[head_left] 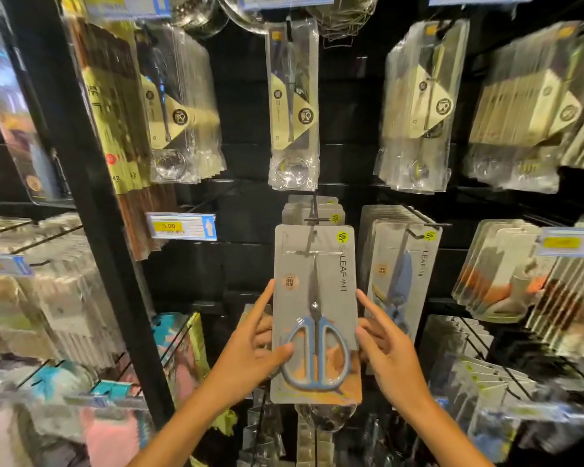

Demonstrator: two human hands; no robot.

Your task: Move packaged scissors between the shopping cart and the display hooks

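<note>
Grey card backs the scissors package [315, 311], which is held upright in front of the black display wall, at the middle of the view. Blue-handled scissors [314, 352] are sealed to its front, blades pointing up. The package is gripped along both long edges. The left hand [250, 348] is placed at the left edge, with the thumb laid across the front beside the blue handle loop and the index finger stretched up along the card's side; its remaining fingers are hidden behind the card. The right hand [390, 352] is set at the right edge, index finger pointing up along it, the other fingers curled behind. The fingers of both hands are thus clamped on the package.

The card's top lies at the tip of a black display hook [315, 214], on which more grey packages [312, 210] of the same kind are hung behind. Whether the hook passes through the held card's hanging hole cannot be told.

Just to the right, a second row of grey scissors packs [398, 264] is hung on its own hook. Above, clear bags of utensils [294, 106] are hung in rows. A yellow price tag [181, 226] is fixed to the left of the held package. No shopping cart is seen.
</note>
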